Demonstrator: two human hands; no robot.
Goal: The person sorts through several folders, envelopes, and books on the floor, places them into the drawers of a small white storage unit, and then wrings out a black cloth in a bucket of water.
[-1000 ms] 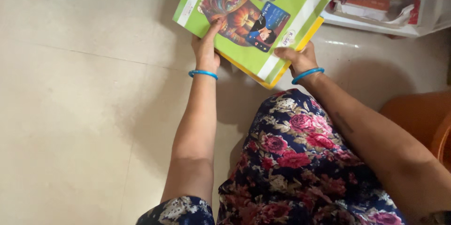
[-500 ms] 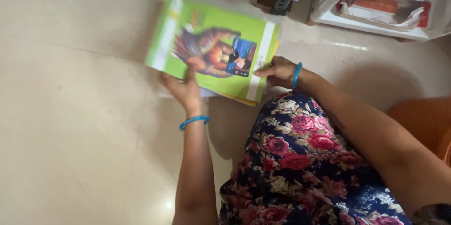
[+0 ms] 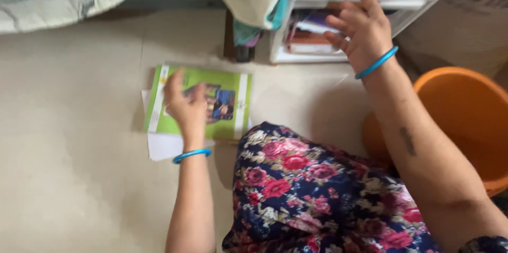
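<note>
Her left hand (image 3: pixel 186 109) lies flat on the green book (image 3: pixel 222 104), pinning it to the floor, while her right hand (image 3: pixel 362 28), fingers spread and holding nothing, reaches toward the shelf's stacked books (image 3: pixel 307 39).

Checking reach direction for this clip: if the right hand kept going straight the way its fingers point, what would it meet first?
Probably the stacked books on the white shelf; the right hand points at them, though depth is unclear.

Under the left fingers (image 3: pixel 177 81) a glossy paper book (image 3: pixel 227 105) lies on smooth tiled floor (image 3: pixel 69 142); right of them, a smooth plastic tub (image 3: pixel 465 110).
</note>
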